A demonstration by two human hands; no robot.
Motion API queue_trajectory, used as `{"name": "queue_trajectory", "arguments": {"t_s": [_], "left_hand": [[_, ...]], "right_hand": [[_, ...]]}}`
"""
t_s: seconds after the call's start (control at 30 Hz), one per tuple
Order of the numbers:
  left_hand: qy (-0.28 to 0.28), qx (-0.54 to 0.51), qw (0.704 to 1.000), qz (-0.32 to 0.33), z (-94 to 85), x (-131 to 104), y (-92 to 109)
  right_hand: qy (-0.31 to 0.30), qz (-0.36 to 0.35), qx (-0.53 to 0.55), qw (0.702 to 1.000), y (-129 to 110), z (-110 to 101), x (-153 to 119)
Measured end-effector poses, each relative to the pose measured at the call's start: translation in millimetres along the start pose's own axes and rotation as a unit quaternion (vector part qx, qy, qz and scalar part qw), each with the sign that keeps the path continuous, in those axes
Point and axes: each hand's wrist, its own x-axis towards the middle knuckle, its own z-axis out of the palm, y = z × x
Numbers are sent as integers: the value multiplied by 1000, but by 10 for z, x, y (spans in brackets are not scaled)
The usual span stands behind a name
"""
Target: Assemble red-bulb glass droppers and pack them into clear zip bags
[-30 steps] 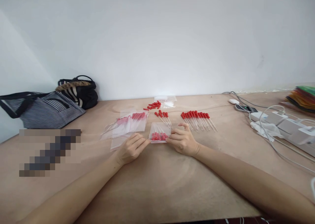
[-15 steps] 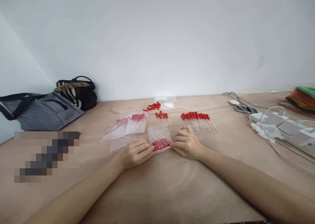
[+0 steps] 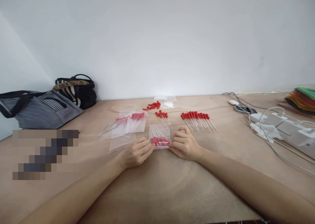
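Observation:
A clear zip bag (image 3: 159,132) lies on the table in front of me, its near edge between both hands. Inside it are several red-bulbed droppers (image 3: 155,140), bulbs toward me and thin clear stems pointing away. My left hand (image 3: 140,152) is closed, thumb and fingers pinching the bag's near left corner. With a similar pinch, my right hand (image 3: 185,144) grips the near right corner. Beyond the bag lie a few loose droppers (image 3: 162,117). A longer row of droppers (image 3: 197,117) sits to their right.
Filled zip bags (image 3: 130,124) overlap at the left. Loose red rubber bulbs (image 3: 154,105) and glassy clear pieces (image 3: 168,104) lie at the back. A striped bag (image 3: 46,109) and black bag (image 3: 83,92) stand far left. Chargers on a power strip (image 3: 292,129) trail cables at the right.
Along its near edge, the bag now looks flatter and straighter, and the bulbs sit a little farther from that edge. Both hands remain at its corners, with slight finger movement.

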Motion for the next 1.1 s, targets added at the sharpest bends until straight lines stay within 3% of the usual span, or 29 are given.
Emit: {"name": "queue_trajectory", "arguments": {"t_s": [0.4,0.67,0.83,0.93,1.03,1.1], "left_hand": [[5,-35,999,10,23,-50,-16],[-22,-50,998,11,-4,-77,-39],[-10,-65,998,3,17,-104,-31],[4,-93,993,-65,64,-154,-46],[-19,-108,980,-164,113,-196,-80],[-30,-128,974,-186,144,-210,-95]], "right_hand": [[-5,-34,-48,998,9,-47,26],[-54,-75,-77,993,69,-72,14],[-45,-57,-57,996,69,-79,16],[-19,-21,-33,999,70,-89,-4],[8,28,11,1000,61,-97,-15],[20,65,50,996,46,-97,-8]]}}
